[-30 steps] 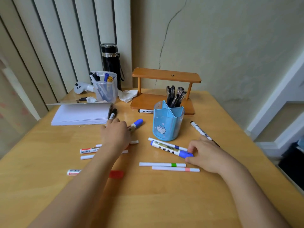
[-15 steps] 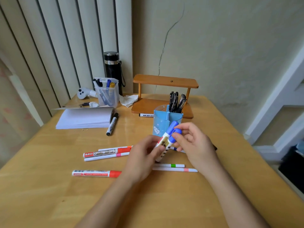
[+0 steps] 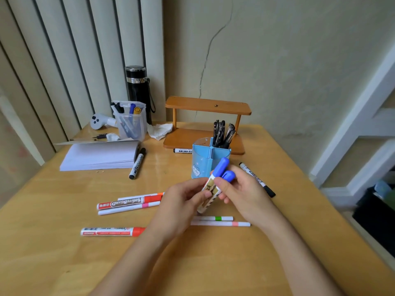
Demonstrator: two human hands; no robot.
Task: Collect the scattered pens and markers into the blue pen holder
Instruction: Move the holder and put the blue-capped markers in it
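The blue pen holder (image 3: 203, 161) stands mid-table with several black pens in its back compartment. Just in front of it, my left hand (image 3: 183, 199) and my right hand (image 3: 239, 189) together grip two blue-capped markers (image 3: 221, 169), caps pointing up toward the holder. Loose on the table lie two red markers (image 3: 128, 204) (image 3: 111, 231), thin white pens with pink (image 3: 130, 208), green (image 3: 215, 218) and salmon (image 3: 222, 224) bands, and black markers at the right (image 3: 256, 178), left (image 3: 137, 163) and behind the holder (image 3: 181, 150).
A wooden two-tier shelf (image 3: 207, 107) stands behind the holder. At the back left are a paper stack (image 3: 100, 154), a clear plastic cup of pens (image 3: 130, 124), a black flask (image 3: 137, 90), a white controller (image 3: 98, 121) and a crumpled tissue (image 3: 159, 130). The table edge runs along the right.
Both hands picked up a blue-capped marker each from the table and brought them together in front of the holder, raising them slightly. The camera view shifted closer.
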